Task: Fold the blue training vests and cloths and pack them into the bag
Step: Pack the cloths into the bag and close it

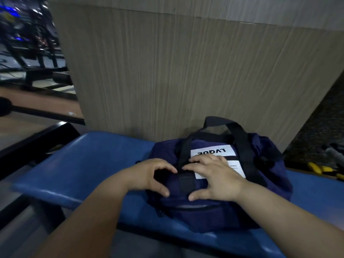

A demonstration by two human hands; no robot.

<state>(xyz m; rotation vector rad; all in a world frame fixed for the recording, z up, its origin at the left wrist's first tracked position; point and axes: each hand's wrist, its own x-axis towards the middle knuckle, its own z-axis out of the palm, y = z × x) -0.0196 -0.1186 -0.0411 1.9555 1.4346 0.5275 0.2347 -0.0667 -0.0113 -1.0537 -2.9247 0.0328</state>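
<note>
A navy duffel bag (pixel 219 211) with black handles and a white label lies on a blue padded bench (pixel 89 164). My left hand (pixel 149 175) arches over the bag's near left top, with curled fingers and thumb clamping the fabric beside a black strap. Spread over the white label, my right hand (pixel 216 177) presses on the bag, its thumb on the fabric below. The front zip pocket faces me. No blue vests or cloths are in sight.
A wood-grain panel (pixel 186 71) rises directly behind the bench. Dark gym machines (pixel 31 43) stand at the far left on a wooden floor. Yellow-and-black objects (pixel 320 170) lie on the ground to the right of the bag.
</note>
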